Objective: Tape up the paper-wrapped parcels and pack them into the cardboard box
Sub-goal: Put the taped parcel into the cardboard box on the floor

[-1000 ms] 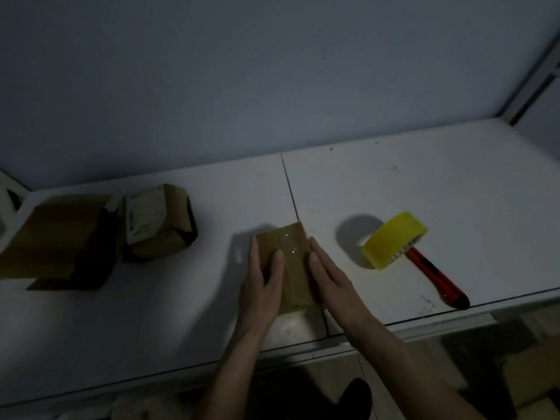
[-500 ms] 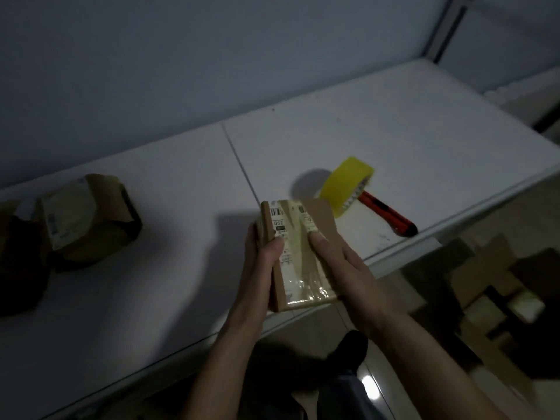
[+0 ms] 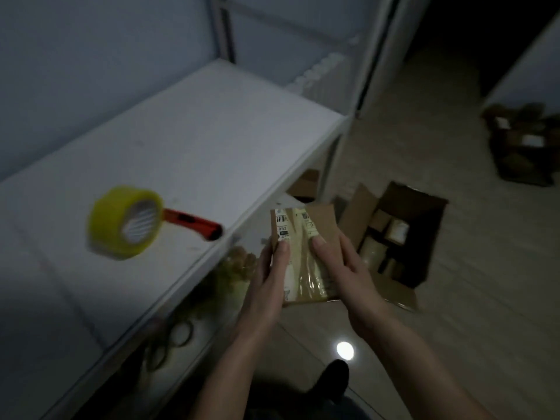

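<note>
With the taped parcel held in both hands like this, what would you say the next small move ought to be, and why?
Probably carry the parcel right and down toward the open cardboard box on the floor. Tape already runs along its face, both hands, left and right, grip it clear of the shelf, and the box stands open with other parcels inside.

Open floor lies between the held parcel (image 3: 303, 256) and the cardboard box (image 3: 400, 234) at 2 o'clock. A raised box flap (image 3: 357, 219) and the shelf edge (image 3: 263, 207) at 10 o'clock border that path.
</note>
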